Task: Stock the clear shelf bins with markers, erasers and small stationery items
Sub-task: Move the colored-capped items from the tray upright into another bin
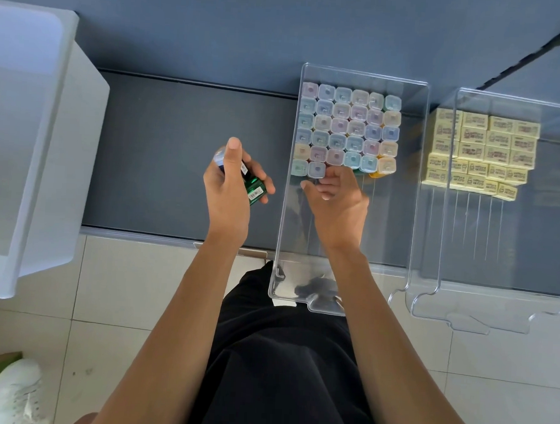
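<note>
Holding a bundle of markers (255,189), the left hand (228,189) has its fingers and thumb wrapped round their barrels, a green one with a label lying nearest the fingertips. To its right, the right hand (337,198) reaches inside the clear bin (283,212), with bent fingers at the near row of the standing markers (346,127). Whether it pinches a marker there or only steadies one cannot be told, since the hand covers that spot. Beyond its fingertips the markers stand upright, pale square caps up, packed side by side in rows. The near row is only partly filled, and the stretch of bin under the wrist is bare. Further right of the right hand, yellow erasers (483,151) sit stacked in a second bin (497,249). Well to the left of the left hand stands a white tub (33,134). These markers look light, rigid and smooth-sided, so a loose bundle could probably slide or fan out. Each is best taken singly by the barrel just under the cap and lowered straight down beside its neighbours. Standing markers with no support on the near side seem likely to tip, so a steadying finger on the row would help.
</note>
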